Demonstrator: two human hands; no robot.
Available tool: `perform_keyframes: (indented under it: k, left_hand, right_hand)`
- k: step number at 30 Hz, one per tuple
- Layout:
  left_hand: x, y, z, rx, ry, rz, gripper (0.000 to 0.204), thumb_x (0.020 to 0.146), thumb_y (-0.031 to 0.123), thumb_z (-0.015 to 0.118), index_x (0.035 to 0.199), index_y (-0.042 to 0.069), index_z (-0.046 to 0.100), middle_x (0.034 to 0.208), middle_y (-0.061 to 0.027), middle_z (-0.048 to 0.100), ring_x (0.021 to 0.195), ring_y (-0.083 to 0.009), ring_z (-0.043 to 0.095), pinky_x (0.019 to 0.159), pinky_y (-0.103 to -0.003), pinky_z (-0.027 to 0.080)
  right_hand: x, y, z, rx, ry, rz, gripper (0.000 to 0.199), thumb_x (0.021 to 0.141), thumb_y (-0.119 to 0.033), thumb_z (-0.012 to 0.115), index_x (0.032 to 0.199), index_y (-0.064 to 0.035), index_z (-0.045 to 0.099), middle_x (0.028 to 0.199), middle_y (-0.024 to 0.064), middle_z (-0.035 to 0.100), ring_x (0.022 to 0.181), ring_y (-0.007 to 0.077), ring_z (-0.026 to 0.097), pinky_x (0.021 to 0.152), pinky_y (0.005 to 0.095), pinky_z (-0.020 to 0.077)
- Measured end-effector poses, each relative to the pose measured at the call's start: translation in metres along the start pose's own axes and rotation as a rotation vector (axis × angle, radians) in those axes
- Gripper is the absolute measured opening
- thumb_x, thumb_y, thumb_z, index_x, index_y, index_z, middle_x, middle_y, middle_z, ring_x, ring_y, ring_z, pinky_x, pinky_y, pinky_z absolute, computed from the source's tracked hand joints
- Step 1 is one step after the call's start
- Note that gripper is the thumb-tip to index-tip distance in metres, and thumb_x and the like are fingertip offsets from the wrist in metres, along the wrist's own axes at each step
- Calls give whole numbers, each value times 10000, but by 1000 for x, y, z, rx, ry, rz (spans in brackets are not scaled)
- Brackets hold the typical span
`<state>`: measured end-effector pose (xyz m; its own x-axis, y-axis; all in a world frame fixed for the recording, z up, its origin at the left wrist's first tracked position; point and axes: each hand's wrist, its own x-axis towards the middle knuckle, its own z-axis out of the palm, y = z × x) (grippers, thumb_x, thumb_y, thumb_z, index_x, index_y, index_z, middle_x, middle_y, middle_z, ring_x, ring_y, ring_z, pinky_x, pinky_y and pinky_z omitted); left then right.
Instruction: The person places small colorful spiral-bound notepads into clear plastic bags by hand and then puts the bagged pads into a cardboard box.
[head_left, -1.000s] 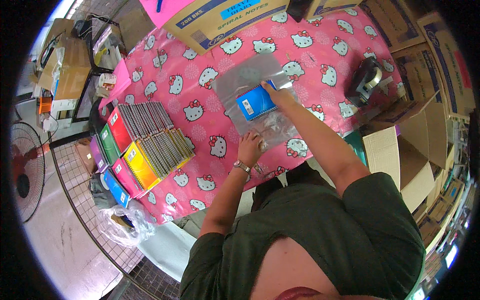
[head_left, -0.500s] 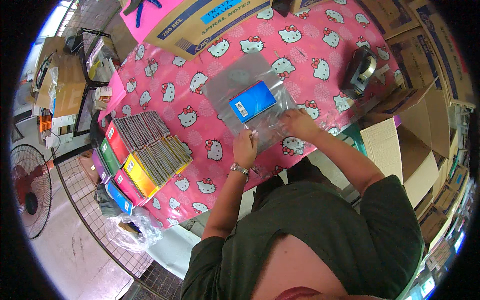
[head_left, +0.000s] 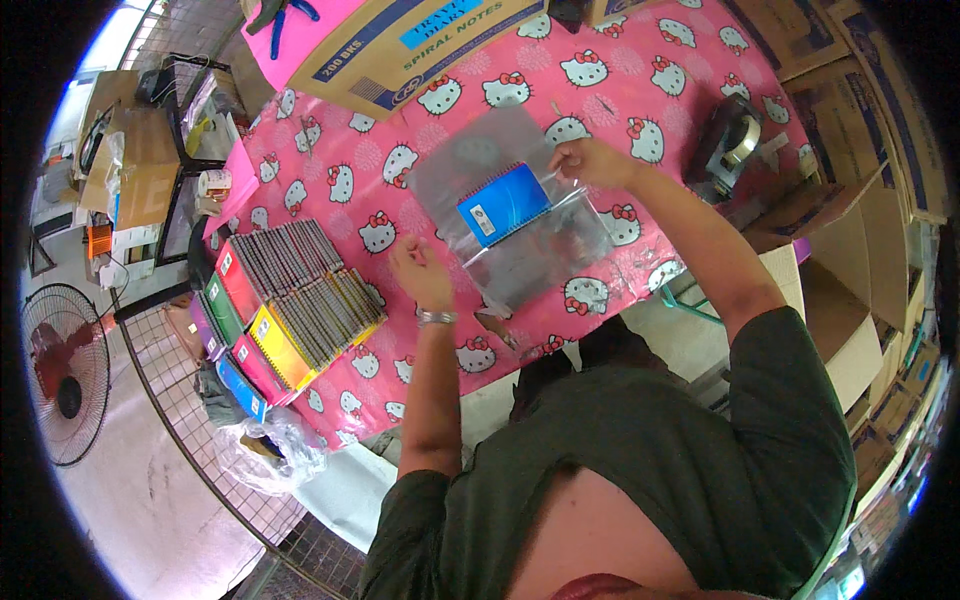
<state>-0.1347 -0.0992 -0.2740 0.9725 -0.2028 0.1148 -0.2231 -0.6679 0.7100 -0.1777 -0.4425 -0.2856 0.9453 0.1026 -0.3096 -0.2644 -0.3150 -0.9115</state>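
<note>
A blue spiral notebook (head_left: 503, 205) lies on a pile of clear plastic bags (head_left: 535, 262) on the pink patterned tablecloth (head_left: 350, 180). My right hand (head_left: 585, 160) is at the notebook's far right corner, fingers pinched on the edge of a clear bag there. My left hand (head_left: 420, 272), with a wristwatch on it, hovers over the cloth just left of the bags. It holds nothing and its fingers are loosely spread. Part of the notebook seems to sit under the clear film.
Rows of spiral notebooks (head_left: 290, 300) with coloured covers stand at the table's left end. A large cardboard box (head_left: 400, 50) sits at the far edge, a tape dispenser (head_left: 735, 140) at the right. Open cardboard boxes (head_left: 850, 280) flank my right side; a fan (head_left: 60, 370) stands on the floor at left.
Both hands were together at the bag's near edge. My right hand has moved up to the notebook's far corner, and my left hand has drawn left off the bags.
</note>
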Motion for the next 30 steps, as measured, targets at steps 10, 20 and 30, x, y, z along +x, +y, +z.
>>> perform_keyframes:
  k: [10, 20, 30]
  left_hand:
    - [-65, 45, 84, 586, -377, 516, 644, 891, 417, 502, 1408, 65, 350, 1499, -90, 283, 1404, -268, 213, 1114, -565, 97]
    - [-66, 49, 83, 569, -384, 446, 694, 867, 430, 533, 1419, 65, 325, 1508, -93, 258, 1405, -280, 207, 1096, -613, 72]
    - [-63, 58, 73, 491, -439, 433, 665, 866, 390, 523, 1421, 77, 333, 1516, -100, 243, 1407, -271, 209, 1106, -600, 49]
  right_hand:
    - [38, -24, 25, -555, 232, -293, 264, 835, -172, 590, 1084, -88, 611, 1021, 137, 633, 987, 318, 596, 826, 378, 482]
    - [139, -51, 71, -1228, 69, -229, 208, 796, -221, 597, 965, -140, 687, 1126, 55, 582, 1124, 218, 512, 920, 396, 387]
    - [142, -31, 66, -1231, 175, -301, 155, 771, -202, 609, 882, -128, 690, 1049, 57, 604, 1067, 222, 537, 907, 394, 386]
